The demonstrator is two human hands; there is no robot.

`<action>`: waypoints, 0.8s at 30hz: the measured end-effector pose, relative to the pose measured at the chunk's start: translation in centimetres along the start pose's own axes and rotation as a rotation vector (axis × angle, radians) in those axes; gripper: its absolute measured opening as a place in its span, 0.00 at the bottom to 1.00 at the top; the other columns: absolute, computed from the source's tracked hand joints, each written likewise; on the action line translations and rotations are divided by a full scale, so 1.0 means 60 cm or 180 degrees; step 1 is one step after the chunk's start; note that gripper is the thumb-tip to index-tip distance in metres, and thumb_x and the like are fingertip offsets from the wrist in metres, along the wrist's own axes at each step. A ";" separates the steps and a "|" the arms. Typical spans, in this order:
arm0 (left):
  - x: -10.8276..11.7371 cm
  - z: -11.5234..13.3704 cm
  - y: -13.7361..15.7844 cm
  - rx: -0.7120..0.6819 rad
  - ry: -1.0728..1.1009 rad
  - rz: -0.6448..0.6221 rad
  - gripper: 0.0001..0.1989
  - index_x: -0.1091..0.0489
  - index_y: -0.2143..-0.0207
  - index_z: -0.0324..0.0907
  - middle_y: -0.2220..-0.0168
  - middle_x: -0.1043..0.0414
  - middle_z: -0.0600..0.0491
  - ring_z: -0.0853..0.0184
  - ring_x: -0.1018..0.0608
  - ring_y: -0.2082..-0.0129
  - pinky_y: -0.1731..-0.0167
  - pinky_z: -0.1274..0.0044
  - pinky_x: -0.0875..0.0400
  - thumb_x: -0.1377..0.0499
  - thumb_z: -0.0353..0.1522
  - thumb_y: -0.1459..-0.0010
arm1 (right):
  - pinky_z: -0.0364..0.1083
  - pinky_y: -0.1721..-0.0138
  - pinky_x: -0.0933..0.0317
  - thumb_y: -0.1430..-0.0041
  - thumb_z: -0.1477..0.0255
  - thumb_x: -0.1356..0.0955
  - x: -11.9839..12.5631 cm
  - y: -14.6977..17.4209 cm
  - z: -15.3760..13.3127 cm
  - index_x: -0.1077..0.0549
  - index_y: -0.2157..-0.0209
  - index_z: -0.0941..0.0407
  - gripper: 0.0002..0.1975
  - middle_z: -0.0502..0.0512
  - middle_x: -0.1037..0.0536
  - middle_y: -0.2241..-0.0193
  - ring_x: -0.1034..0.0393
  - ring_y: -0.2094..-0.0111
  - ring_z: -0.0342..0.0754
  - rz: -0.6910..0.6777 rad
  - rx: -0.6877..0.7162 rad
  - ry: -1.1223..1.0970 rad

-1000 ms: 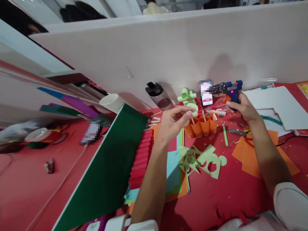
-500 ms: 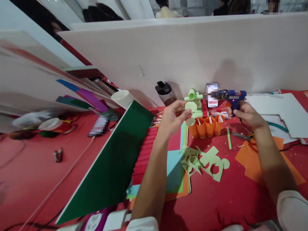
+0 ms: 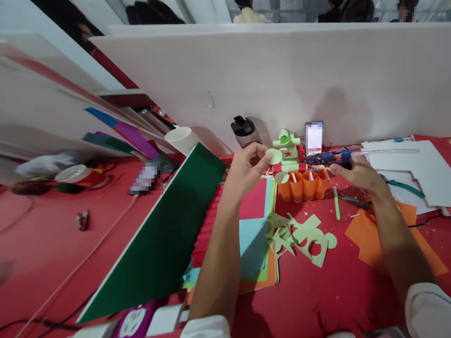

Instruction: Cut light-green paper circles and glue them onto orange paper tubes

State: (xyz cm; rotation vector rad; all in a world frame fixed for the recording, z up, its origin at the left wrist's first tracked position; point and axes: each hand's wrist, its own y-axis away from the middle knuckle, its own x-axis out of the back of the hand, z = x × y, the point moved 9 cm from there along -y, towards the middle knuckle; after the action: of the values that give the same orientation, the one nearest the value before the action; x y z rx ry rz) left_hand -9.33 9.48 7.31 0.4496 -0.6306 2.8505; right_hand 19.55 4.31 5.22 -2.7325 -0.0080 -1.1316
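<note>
Between thumb and fingers, my left hand (image 3: 251,166) pinches a pale green paper disc (image 3: 275,156). A blue glue gun (image 3: 329,157) is gripped in my right hand (image 3: 359,173), its nozzle pointing left towards the disc, a short gap apart. A clear glue stick (image 3: 391,151) sticks out of its back. Just below stand several orange paper tubes (image 3: 297,186) in a row; a green disc (image 3: 282,177) covers the leftmost. Behind them is a green rolled-paper model (image 3: 289,141) with a red star.
Green paper offcuts (image 3: 303,237) lie in front. Coloured sheets (image 3: 253,244) and a green board (image 3: 158,234) are at left. Scissors (image 3: 354,201) and orange paper (image 3: 366,234) lie at right. A phone (image 3: 314,137) and a bottle (image 3: 244,131) stand by the white partition (image 3: 246,75).
The glue gun has tilted and come down and left, its nozzle now nearer the disc. My left hand has shifted slightly left, still holding the disc.
</note>
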 end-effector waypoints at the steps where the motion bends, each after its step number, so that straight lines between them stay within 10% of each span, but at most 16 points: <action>1: 0.000 0.002 0.001 -0.0007 -0.0038 -0.0002 0.16 0.29 0.66 0.43 0.74 0.31 0.55 0.68 0.27 0.72 0.72 0.76 0.32 0.34 0.45 0.39 | 0.53 0.60 0.30 0.36 0.48 0.29 0.001 0.001 -0.010 0.18 0.61 0.53 0.22 0.54 0.17 0.69 0.24 0.63 0.57 0.0098 0.0070 0.0028; 24: -0.037 -0.045 0.004 0.0298 -0.0794 -0.0503 0.09 0.28 0.62 0.44 0.67 0.22 0.51 0.64 0.23 0.69 0.71 0.75 0.32 0.39 0.40 0.34 | 0.51 0.65 0.40 0.31 0.51 0.33 -0.049 0.002 -0.077 0.23 0.74 0.51 0.23 0.57 0.21 0.76 0.28 0.70 0.55 0.0154 0.0488 0.0782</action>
State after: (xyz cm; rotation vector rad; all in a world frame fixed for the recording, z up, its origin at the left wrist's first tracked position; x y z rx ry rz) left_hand -8.01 10.17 4.16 0.8409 -0.4779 2.7035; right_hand 14.21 3.59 6.32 -2.4327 0.0046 -1.3832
